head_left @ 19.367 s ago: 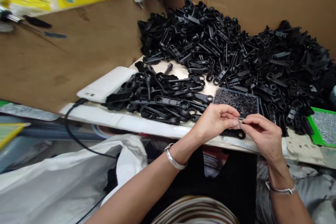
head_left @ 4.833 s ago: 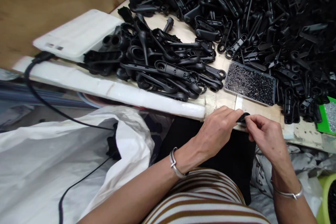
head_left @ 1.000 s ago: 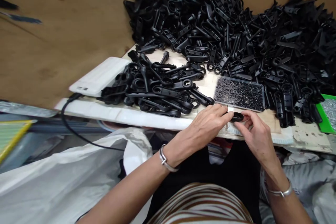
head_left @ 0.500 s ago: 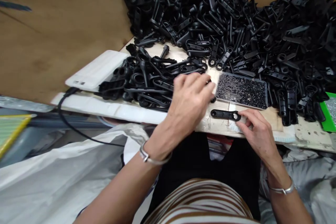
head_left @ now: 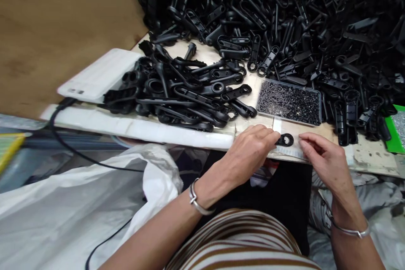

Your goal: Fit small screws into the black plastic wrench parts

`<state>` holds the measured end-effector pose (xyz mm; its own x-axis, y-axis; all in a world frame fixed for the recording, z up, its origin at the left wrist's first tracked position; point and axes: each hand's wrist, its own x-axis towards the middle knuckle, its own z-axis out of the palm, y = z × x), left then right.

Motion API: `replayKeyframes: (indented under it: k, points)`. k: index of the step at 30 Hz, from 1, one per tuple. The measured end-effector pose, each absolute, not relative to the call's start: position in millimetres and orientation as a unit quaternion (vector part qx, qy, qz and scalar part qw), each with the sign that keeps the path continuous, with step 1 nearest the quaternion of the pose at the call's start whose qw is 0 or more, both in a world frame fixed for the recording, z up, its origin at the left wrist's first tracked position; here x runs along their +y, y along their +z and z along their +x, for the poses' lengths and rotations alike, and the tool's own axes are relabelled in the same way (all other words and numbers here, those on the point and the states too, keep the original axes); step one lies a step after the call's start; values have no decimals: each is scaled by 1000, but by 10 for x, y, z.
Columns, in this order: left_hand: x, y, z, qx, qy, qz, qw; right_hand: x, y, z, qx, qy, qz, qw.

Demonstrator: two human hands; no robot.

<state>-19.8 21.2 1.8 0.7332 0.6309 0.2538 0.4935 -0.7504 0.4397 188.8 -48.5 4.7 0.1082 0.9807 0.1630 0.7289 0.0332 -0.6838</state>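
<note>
A black plastic part (head_left: pixel 286 139) with a ring-shaped end lies at the table's front edge. Over its left end is my left hand (head_left: pixel 249 149), fingers closed on it and hiding most of its length. Just right of the ring, my right hand (head_left: pixel 324 154) has its thumb and index finger pinched together, apart from the part; anything tiny between the fingertips cannot be made out. Behind both hands sits a clear shallow box (head_left: pixel 288 102) of small dark pieces. Left of the box is a smaller heap of black parts (head_left: pixel 190 93).
A large pile of black parts (head_left: pixel 268 12) covers the table's back and right. On the left are a white device (head_left: pixel 99 74) with a black cable (head_left: pixel 85 152) and a cardboard wall (head_left: pixel 63 17). At the far right is a green tray (head_left: pixel 395 135).
My left hand has moved right and down from beside the smaller heap onto the black part. My right hand has let go of the ring end and shifted slightly right. The view has shifted a little.
</note>
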Motion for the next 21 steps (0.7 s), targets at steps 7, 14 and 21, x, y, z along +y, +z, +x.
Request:
replayKeyframes:
  k: [7, 14, 21]
  points:
    - [155, -27, -174, 299, 205, 916, 172, -422, 127, 1790, -765, 115, -568, 281]
    - [156, -31, -181, 295, 213, 916, 172, -255, 256, 1876, -858, 87, -476, 170]
    - [145, -65, -185, 305, 213, 908, 192, -113, 364, 1896, -873, 154, -447, 124]
